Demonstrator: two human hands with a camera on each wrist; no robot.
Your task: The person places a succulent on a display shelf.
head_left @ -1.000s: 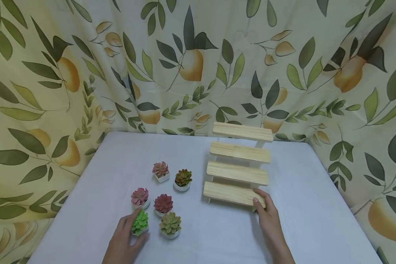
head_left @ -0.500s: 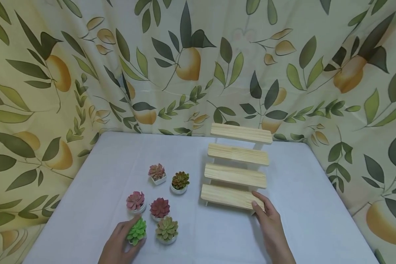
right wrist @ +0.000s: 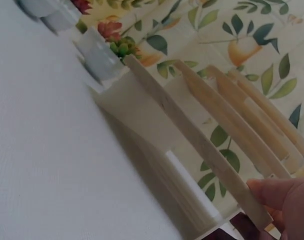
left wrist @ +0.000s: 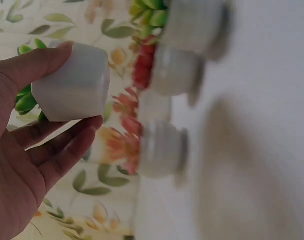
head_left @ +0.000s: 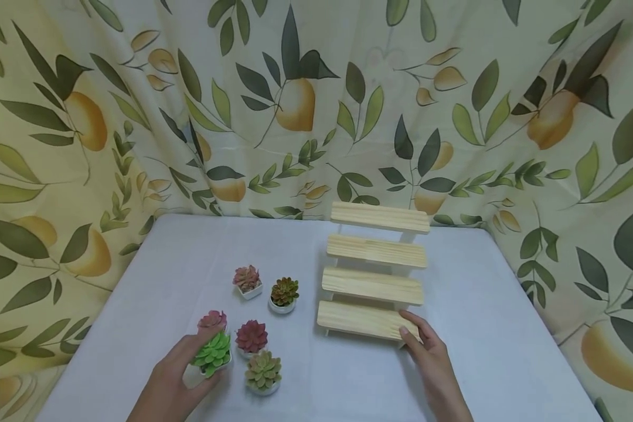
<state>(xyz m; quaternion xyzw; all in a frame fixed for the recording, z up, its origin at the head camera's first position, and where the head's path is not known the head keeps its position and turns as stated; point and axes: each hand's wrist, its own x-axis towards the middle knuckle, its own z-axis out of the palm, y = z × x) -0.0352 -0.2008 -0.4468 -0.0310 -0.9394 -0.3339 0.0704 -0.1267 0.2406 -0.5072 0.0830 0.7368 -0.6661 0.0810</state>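
Note:
My left hand grips a bright green potted succulent between thumb and fingers. In the left wrist view its white pot is raised off the table, with a shadow below. Behind it, partly covered in the head view, is a pink succulent. A dark red succulent and a pale green one stand just to its right. My right hand pinches the right end of the lowest board of a four-step wooden stand, thumb on top and fingers beneath.
Farther back on the white-covered table stand a pinkish succulent in a square pot and a brownish-green one. A curtain printed with fruit and leaves hangs behind the table and at its sides.
My left hand has lifted the bright green succulent from the table, and it now overlaps the pink one. The right hand keeps its hold on the stand. The head view has shifted slightly.

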